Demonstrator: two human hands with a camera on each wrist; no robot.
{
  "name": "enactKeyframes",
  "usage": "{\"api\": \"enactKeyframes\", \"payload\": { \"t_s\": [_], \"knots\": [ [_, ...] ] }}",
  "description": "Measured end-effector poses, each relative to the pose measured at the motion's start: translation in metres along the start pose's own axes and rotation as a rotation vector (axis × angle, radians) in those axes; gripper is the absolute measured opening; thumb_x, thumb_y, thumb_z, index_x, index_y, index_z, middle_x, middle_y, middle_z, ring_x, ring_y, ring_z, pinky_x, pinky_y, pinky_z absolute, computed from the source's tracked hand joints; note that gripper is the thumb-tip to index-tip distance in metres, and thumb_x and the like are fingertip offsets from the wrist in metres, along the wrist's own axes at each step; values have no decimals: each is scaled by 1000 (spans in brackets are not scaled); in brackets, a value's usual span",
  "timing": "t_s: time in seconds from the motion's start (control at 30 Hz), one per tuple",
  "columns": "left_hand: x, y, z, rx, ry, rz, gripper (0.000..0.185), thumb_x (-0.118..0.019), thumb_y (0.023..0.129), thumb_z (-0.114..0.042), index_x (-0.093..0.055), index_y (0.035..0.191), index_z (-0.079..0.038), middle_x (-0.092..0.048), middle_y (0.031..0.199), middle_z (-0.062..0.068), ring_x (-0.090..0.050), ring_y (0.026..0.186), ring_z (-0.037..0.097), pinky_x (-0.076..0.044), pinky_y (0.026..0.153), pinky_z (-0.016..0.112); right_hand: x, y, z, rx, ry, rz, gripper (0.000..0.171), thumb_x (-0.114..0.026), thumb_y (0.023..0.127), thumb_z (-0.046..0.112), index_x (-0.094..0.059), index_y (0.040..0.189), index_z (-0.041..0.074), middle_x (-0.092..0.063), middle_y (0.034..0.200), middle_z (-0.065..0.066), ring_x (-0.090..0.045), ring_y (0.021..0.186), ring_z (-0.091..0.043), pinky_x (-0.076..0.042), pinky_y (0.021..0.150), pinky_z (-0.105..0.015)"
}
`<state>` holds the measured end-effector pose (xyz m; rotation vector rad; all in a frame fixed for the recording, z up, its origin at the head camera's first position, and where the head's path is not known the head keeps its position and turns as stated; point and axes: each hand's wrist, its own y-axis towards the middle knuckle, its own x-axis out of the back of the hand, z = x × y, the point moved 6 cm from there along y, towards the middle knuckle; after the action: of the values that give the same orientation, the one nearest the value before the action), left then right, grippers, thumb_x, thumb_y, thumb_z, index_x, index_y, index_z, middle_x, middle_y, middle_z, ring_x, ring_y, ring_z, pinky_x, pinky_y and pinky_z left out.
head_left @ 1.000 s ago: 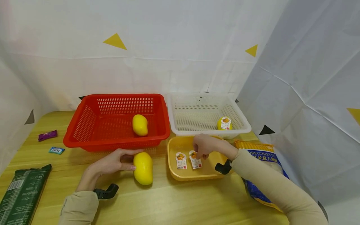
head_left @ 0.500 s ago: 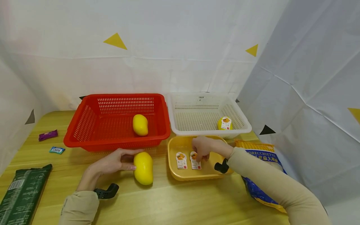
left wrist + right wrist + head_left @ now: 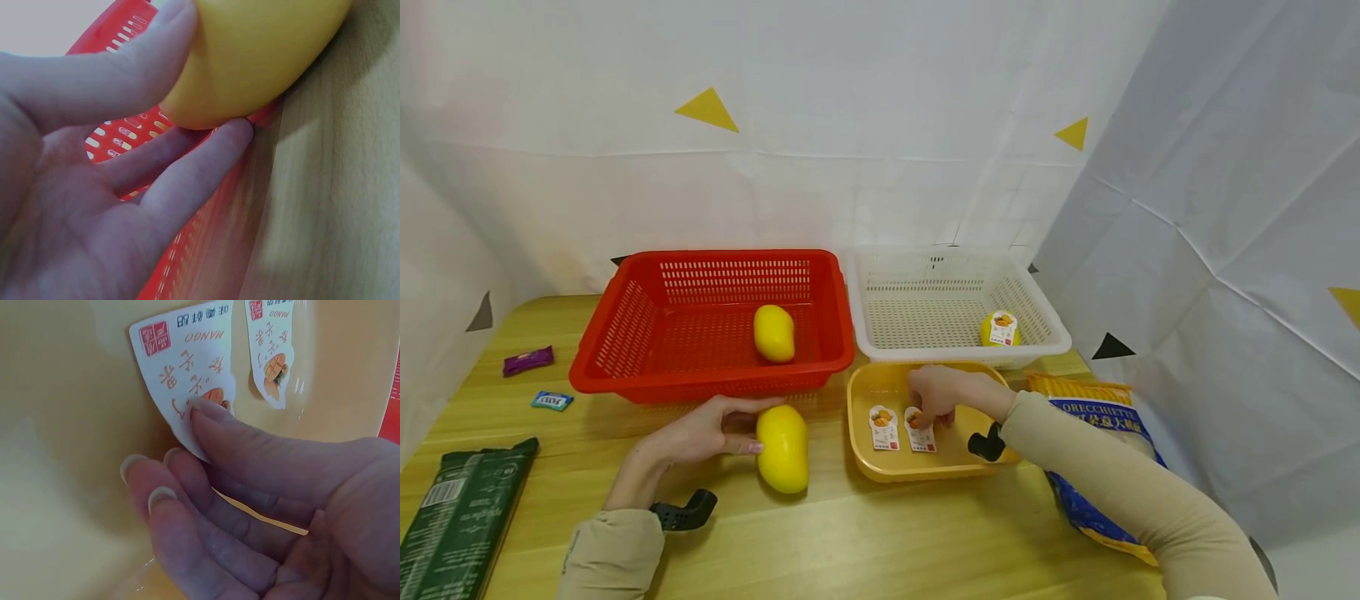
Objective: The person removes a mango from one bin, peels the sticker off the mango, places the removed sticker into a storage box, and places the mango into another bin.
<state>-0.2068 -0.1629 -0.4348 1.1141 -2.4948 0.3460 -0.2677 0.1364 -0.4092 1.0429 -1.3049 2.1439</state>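
Note:
In the head view, a yellow mango lies on the table before the red basket. My left hand holds it from the left; the left wrist view shows the thumb against the mango and fingertips at its underside. My right hand is inside the shallow yellow tray. Up close in the right wrist view, its thumb presses the face of a white mango sticker, with the index finger behind the edge. A second mango sticker lies beside it.
A red basket at the back holds another mango. The white basket beside it contains a stickered mango. A pasta bag lies right, under the right forearm. At left are a green packet and two small wrapped sweets.
My right hand has shifted slightly left in the tray, and the sticker under its thumb has turned a little straighter. The left hand and its mango have stayed in place.

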Motion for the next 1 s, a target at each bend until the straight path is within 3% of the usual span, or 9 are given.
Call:
{"api": "enactKeyframes", "payload": {
  "t_s": [0.23, 0.47, 0.73, 1.0],
  "knots": [
    [-1, 0, 0, 7, -12, 4, 63, -71, 93, -25, -48, 148, -7, -54, 146, 13, -51, 130, 36, -39, 109, 59, 0, 3, -5, 21, -28, 8, 25, -78, 88, 19, -73, 75, -3, -71, 70, -23, -71, 70, -41, -61, 58, -38],
    [0, 0, 1, 6, -6, 2, 63, -71, 93, -26, -48, 148, -7, -55, 146, 12, -51, 130, 36, -39, 109, 60, 2, 3, -6, 41, -54, 4, 29, -78, 88, 21, -73, 74, -4, -71, 70, -25, -70, 66, -39, -48, 45, -21],
    [0, 0, 1, 4, 11, -2, 62, -71, 92, -27, -50, 148, -9, -56, 145, 11, -52, 129, 35, -39, 109, 59, 2, 2, -11, 17, -33, -5, 35, -77, 88, 15, -55, 62, 11, -69, 69, -21, -71, 66, -37, -50, 45, -23],
    [0, -1, 1, 17, -10, -4, 62, -71, 92, -26, -49, 148, -9, -55, 145, 12, -51, 130, 36, -39, 110, 60, 2, 2, -12, 35, -61, -6, 29, -74, 90, 11, -60, 65, 6, -69, 67, -18, -69, 59, -31, -47, 44, -20]
  ]
}}
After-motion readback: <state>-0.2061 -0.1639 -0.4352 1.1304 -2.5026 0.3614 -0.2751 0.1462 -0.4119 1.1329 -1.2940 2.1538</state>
